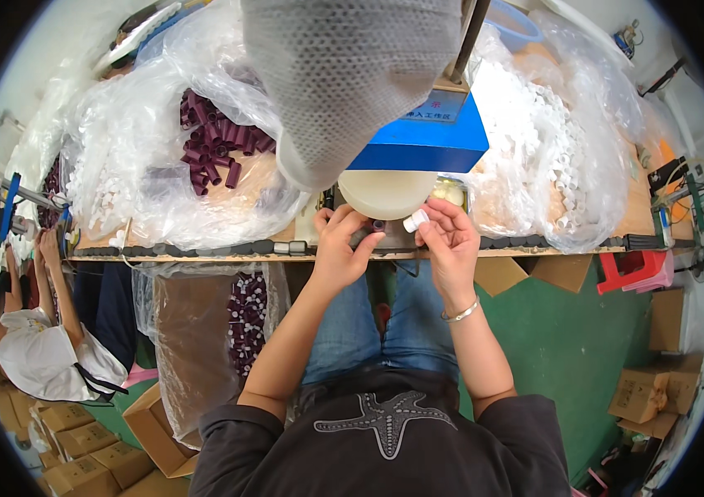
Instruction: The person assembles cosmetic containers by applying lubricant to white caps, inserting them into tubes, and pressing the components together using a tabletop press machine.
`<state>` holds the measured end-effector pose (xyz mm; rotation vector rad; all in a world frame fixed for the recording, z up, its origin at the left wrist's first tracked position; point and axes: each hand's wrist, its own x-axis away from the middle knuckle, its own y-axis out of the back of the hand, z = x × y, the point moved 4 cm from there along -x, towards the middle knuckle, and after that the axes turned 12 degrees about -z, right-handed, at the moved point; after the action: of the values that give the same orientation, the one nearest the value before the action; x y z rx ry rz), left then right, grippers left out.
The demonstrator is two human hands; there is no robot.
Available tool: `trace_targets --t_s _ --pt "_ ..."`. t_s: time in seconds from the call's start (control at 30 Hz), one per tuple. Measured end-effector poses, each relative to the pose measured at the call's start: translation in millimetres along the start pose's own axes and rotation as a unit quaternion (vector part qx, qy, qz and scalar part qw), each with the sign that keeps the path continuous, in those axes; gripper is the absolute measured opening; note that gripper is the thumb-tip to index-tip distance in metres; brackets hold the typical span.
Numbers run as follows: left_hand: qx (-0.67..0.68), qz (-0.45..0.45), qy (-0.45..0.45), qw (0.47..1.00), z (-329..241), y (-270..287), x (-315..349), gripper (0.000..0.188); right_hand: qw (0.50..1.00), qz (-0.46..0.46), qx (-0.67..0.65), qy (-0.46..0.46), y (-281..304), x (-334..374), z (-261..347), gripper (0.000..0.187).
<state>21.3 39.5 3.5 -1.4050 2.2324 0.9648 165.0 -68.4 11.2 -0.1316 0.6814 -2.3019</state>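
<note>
Under the blue bench machine (pixel 435 149), with its cream round part (pixel 387 194), both of my hands meet at the bench edge. My left hand (pixel 339 248) has thumb and fingers closed about a short dark purple tube (pixel 378 224), of which only the end shows. A small white plastic cap (pixel 416 220) is pinched between the thumb and fingertips of my right hand (pixel 451 247). Cap and tube are close together but apart. A heap of loose purple tubes (pixel 218 141) lies on clear plastic to the left. White caps (pixel 563 157) are spread on plastic at the right.
Grey mesh-textured material (pixel 352 74) hangs close above, hiding part of the machine. Below the bench at left, a plastic-lined box (pixel 195 340) holds purple and white pieces. A co-worker (pixel 54 340) is at far left. Cardboard boxes (pixel 642 393) and a red stool (pixel 629 269) stand right.
</note>
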Motion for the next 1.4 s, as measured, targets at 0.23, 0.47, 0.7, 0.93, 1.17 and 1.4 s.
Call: trace_targets --t_s 0.23,0.47,0.7,0.93,1.17,1.4 --pt "0.028 0.017 -0.021 0.999 4.5 -1.2 -3.9 0.032 0.999 -0.037 0.022 -0.014 20.8 8.6 -1.4 0.035" --pt "-0.073 -0.028 -0.075 0.994 -8.8 -1.1 -0.8 0.032 1.000 -0.009 -0.008 -0.009 6.8 7.2 -1.6 0.036" --pt "-0.094 -0.044 -0.089 0.991 -15.9 -0.4 -3.6 0.033 1.000 0.006 -0.010 -0.007 -9.8 1.9 -3.8 0.038" --pt "-0.060 -0.035 -0.054 0.996 -3.1 -1.7 3.2 0.034 0.998 0.041 0.019 0.048 -33.8 -7.0 -5.1 0.033" --pt "-0.049 -0.034 -0.042 0.997 -1.1 -3.5 4.3 0.035 0.965 0.070 0.217 0.133 -38.7 -7.0 -2.0 0.020" --pt "-0.045 -0.034 -0.023 0.998 0.4 -2.1 5.0 0.038 0.931 0.114 0.318 0.136 -31.9 -7.8 -8.3 0.030"
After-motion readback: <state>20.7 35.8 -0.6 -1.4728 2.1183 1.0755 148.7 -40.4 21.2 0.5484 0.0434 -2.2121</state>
